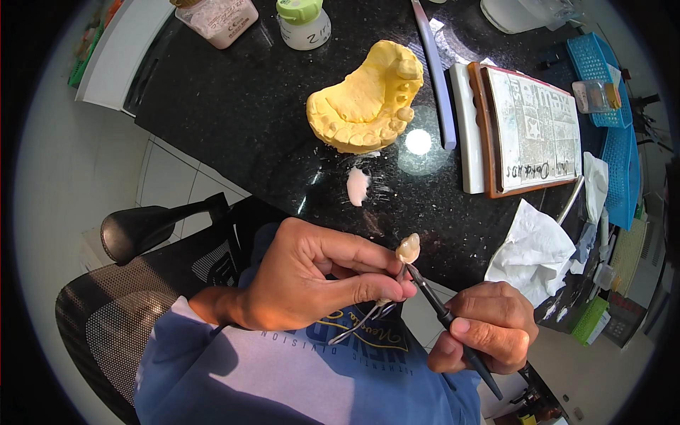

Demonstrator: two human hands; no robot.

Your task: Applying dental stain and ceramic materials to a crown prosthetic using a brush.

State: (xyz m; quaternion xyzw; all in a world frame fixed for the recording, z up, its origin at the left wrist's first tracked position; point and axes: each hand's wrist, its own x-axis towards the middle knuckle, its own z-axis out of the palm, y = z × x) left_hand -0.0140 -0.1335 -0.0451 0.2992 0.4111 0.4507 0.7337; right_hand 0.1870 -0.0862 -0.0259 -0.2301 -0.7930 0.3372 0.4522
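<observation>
My left hand [312, 276] grips a metal clamp [354, 326], with a small tooth-coloured dental piece [409, 249] held just above my fingertips. My right hand [489, 326] holds a dark pen-like instrument [438, 301] in closed fingers, its metal tip at the base of the small piece; whether it touches is hard to tell. Beyond my hands on the black worktop lie a dab of pale pink material [358, 186] and a yellow dental cast [361, 99].
Two jars [301, 25] stand at the back. A long lavender tool [435, 78], a pad in a wooden frame [538, 134], blue baskets [613, 177] and crumpled tissues [528, 251] are at the right. A black mesh chair [99, 312] is at lower left.
</observation>
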